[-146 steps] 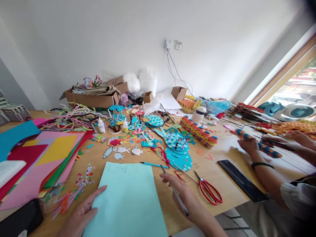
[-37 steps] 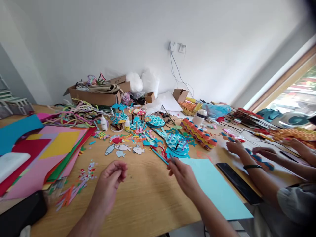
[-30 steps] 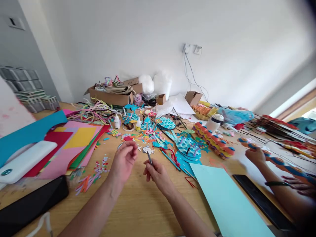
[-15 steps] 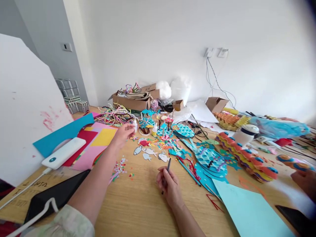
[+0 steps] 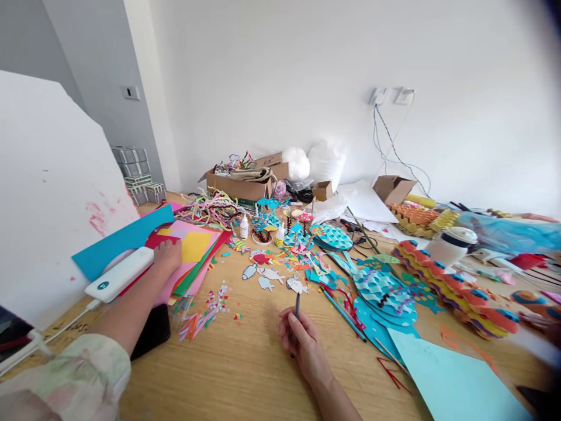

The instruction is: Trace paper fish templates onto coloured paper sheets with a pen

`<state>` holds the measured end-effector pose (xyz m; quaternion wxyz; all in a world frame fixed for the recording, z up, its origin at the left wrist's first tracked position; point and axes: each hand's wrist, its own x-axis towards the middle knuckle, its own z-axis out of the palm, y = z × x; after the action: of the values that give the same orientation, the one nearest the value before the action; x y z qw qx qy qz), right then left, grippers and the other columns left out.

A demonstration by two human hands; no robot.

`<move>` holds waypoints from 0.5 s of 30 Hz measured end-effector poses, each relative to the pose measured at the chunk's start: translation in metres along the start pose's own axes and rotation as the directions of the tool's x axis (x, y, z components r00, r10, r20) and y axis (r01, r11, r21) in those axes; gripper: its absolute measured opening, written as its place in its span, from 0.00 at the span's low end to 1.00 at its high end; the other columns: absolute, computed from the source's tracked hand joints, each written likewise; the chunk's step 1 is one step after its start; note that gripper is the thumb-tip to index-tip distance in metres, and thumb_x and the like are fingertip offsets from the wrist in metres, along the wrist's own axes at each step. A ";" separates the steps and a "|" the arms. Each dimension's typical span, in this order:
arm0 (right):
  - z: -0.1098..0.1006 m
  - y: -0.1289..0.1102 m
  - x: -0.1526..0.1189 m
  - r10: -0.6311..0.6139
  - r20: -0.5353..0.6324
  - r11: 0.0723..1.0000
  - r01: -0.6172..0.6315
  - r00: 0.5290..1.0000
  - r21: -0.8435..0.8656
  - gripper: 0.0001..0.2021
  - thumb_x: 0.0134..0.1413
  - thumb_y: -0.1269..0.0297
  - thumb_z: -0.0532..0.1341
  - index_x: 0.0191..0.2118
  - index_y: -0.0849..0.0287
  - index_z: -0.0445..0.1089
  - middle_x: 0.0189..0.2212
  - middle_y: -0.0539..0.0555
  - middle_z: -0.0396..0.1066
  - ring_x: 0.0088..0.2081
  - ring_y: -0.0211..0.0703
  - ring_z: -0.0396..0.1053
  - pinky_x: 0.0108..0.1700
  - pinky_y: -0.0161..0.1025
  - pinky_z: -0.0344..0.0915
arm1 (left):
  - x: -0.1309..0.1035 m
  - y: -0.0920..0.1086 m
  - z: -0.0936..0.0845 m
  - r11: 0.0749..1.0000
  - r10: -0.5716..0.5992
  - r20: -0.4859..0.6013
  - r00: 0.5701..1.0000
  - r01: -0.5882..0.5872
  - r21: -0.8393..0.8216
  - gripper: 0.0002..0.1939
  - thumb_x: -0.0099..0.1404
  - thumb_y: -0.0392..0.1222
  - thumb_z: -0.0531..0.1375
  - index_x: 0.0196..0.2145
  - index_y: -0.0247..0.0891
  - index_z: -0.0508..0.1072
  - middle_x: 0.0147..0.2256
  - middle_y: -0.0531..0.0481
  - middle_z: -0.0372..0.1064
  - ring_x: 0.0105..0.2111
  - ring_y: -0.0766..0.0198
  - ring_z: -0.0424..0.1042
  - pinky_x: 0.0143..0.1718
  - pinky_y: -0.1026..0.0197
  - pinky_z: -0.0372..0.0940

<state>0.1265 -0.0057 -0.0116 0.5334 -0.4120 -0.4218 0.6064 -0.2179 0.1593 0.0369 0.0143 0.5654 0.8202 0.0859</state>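
My left hand [image 5: 167, 255] reaches over a stack of coloured paper [image 5: 205, 245], its fingertips down at the red sheet [image 5: 158, 238] beside a white power bank [image 5: 120, 273]. The back of the hand mostly hides its fingers, so I cannot tell whether they grip the sheet. My right hand [image 5: 302, 336] rests low over the table, closed round a dark pen [image 5: 297, 305] that points up and away. Just beyond the pen lie several white paper fish [image 5: 269, 273] with drawn outlines. Small paper scraps [image 5: 217, 301] are scattered between my hands.
Two small glue bottles [image 5: 244, 226] stand behind the fish. Blue paper fish [image 5: 381, 286], a painted egg carton [image 5: 456, 286] and a pale blue sheet [image 5: 451, 374] lie to the right. A cardboard box [image 5: 239, 186] sits against the wall. Another person's hand [image 5: 541, 321] shows at far right.
My left hand has moved left and back from beside the glue bottle to the coloured papers. My right hand keeps hold of the pen. The view has turned slightly left.
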 end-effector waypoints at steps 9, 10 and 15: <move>-0.001 -0.002 0.001 0.036 0.001 0.999 -0.036 0.999 -0.009 0.19 0.46 0.47 0.61 0.31 0.59 0.66 0.19 0.47 0.65 0.17 0.30 0.56 0.18 0.28 0.44 | 0.013 -0.007 0.006 0.960 0.032 0.055 0.998 -0.046 0.276 0.16 0.64 0.44 0.55 0.49 0.36 0.64 0.48 0.44 0.63 0.44 0.57 0.67 0.43 0.49 0.65; 0.000 -0.002 0.001 0.038 0.000 0.999 -0.038 0.999 -0.009 0.19 0.46 0.46 0.61 0.31 0.59 0.66 0.20 0.47 0.65 0.17 0.30 0.56 0.18 0.28 0.44 | 0.014 -0.008 0.007 0.957 0.040 0.060 0.997 -0.056 0.285 0.16 0.64 0.44 0.55 0.49 0.35 0.64 0.48 0.44 0.63 0.44 0.57 0.67 0.43 0.49 0.65; 0.000 -0.003 0.000 0.051 -0.014 0.998 -0.051 0.999 -0.027 0.19 0.45 0.46 0.62 0.31 0.60 0.66 0.20 0.47 0.64 0.16 0.30 0.55 0.17 0.28 0.43 | 0.018 -0.015 0.009 0.949 0.072 0.074 0.995 -0.091 0.302 0.16 0.64 0.44 0.55 0.48 0.35 0.64 0.47 0.44 0.64 0.43 0.58 0.67 0.42 0.50 0.65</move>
<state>0.1269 -0.0055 -0.0090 0.5149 -0.4338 -0.4160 0.6113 -0.2375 0.1717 0.0264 -0.0514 0.5966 0.7987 -0.0589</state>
